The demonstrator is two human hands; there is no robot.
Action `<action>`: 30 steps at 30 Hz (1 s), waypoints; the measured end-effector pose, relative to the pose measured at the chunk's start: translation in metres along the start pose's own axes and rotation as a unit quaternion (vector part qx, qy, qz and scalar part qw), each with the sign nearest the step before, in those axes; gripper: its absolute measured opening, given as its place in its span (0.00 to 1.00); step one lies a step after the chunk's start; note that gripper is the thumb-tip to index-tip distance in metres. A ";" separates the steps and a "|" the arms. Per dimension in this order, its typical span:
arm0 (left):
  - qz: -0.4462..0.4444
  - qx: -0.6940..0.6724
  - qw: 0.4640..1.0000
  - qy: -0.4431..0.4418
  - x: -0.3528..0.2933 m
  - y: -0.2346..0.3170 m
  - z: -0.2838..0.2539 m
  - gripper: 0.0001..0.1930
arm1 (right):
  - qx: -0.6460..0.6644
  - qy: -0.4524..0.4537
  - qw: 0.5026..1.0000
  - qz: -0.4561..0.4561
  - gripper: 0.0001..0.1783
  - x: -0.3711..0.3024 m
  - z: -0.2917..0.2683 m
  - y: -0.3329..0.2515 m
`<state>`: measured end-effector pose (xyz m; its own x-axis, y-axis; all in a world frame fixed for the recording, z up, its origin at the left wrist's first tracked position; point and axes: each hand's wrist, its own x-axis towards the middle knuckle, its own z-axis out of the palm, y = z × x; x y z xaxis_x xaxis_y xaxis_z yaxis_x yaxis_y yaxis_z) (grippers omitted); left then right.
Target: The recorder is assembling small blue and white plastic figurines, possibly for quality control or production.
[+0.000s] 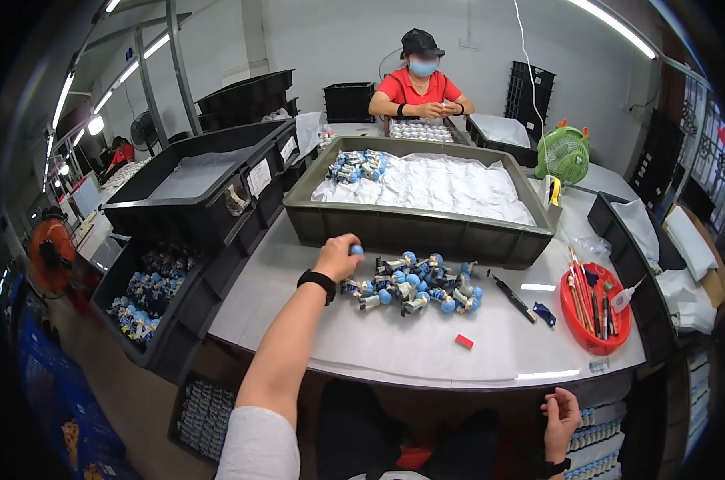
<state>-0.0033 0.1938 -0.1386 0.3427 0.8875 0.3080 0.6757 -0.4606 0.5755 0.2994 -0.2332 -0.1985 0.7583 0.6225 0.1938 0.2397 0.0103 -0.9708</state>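
Observation:
My left hand (pixel 336 258) reaches over the table and is closed around a small figurine (pixel 356 250); only its blue head shows past the fingers. Just right of that hand lies a loose pile of similar figurines (pixel 417 283), blue-capped with white and blue bodies. Beyond it stands a large olive-grey tray (pixel 414 224) lined with white cloth, with more figurines (pixel 356 166) grouped in its far left corner. Below the table's front edge at the lower right, my right hand (pixel 562 418) hangs with fingers loosely bent and apart, with nothing visible in it.
On the right are a red basket (pixel 594 344) of brushes and pens, a black pen-like tool (pixel 512 296) and a small red block (pixel 463 342). Black crates (pixel 186 184) crowd the left. A green fan (pixel 565 154) stands behind. A co-worker (pixel 421 88) sits opposite, handling something small.

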 end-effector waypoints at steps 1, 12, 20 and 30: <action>-0.002 -0.109 0.994 0.012 -0.010 0.017 -0.015 0.15 | 0.020 -0.023 0.999 0.012 0.09 -0.001 0.009 -0.004; -0.074 -0.690 0.689 -0.207 -0.149 0.095 0.020 0.17 | 0.147 -0.310 0.935 -0.090 0.20 0.014 0.171 -0.059; -0.100 -0.661 0.724 -0.169 -0.158 0.089 0.066 0.16 | 0.113 -0.321 0.938 -0.066 0.29 0.022 0.199 -0.034; -0.131 -0.695 0.692 -0.144 -0.157 0.087 0.069 0.15 | 0.051 -0.284 0.948 -0.133 0.33 0.019 0.201 -0.040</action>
<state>0.0463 0.0156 -0.1891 0.5778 0.8161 0.0062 -0.4725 0.3283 0.8179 0.1822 -0.0646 -0.1841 0.2237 0.9080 0.3543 0.2943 0.2836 -0.9127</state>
